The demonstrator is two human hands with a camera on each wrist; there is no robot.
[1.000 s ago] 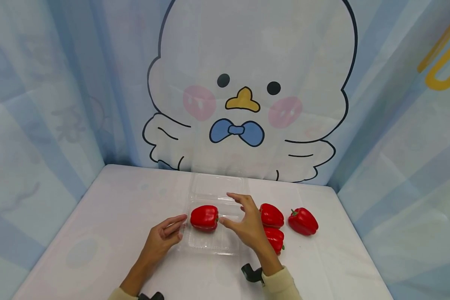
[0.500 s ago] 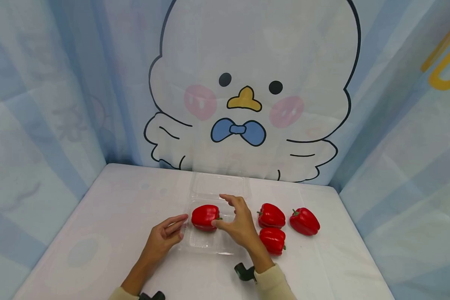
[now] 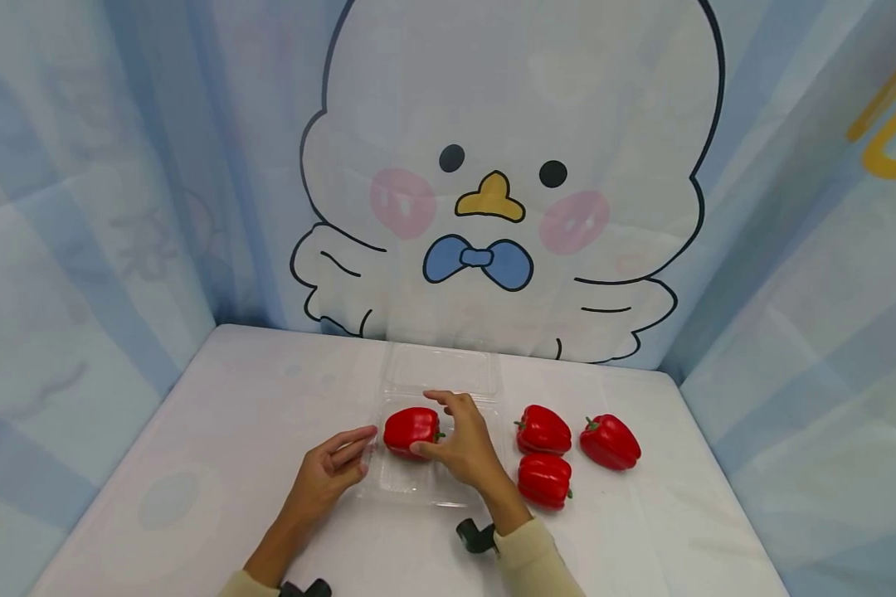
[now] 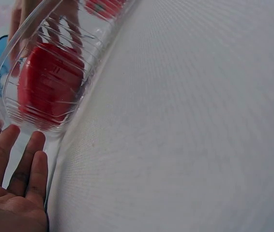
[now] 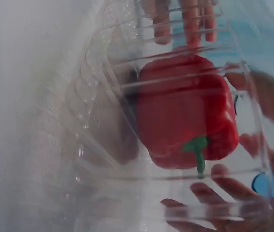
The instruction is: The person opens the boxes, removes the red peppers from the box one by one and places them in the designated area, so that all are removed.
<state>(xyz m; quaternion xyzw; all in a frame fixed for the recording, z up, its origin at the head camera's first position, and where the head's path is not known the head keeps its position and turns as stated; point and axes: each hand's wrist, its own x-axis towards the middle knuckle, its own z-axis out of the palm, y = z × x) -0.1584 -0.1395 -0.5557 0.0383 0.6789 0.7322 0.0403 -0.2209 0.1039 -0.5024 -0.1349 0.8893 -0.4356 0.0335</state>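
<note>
A red bell pepper (image 3: 411,430) lies on its side in a clear plastic clamshell box (image 3: 418,491), its green stem toward my right hand. My left hand (image 3: 330,466) is at the box's left side. In the left wrist view, its outstretched fingers (image 4: 36,166) touch the clear wall. Around the pepper's stem end, my right hand (image 3: 463,442) is spread, with the thumb in front and fingers behind. Through the plastic in the right wrist view, the pepper (image 5: 188,113) shows near loosely spread fingers (image 5: 231,186); whether they touch it is unclear.
To the right of the box, three more red bell peppers (image 3: 543,430) (image 3: 544,481) (image 3: 610,442) lie on the white tabletop (image 3: 664,531). The box's clear lid (image 3: 440,371) is folded back toward the printed curtain (image 3: 493,108). Dark wrist mounts (image 3: 477,536) sit by the sleeves.
My right hand has moved left, from beside the pepper's stem to over its right end. The left hand stays at the box's side. The camera view has shifted slightly.
</note>
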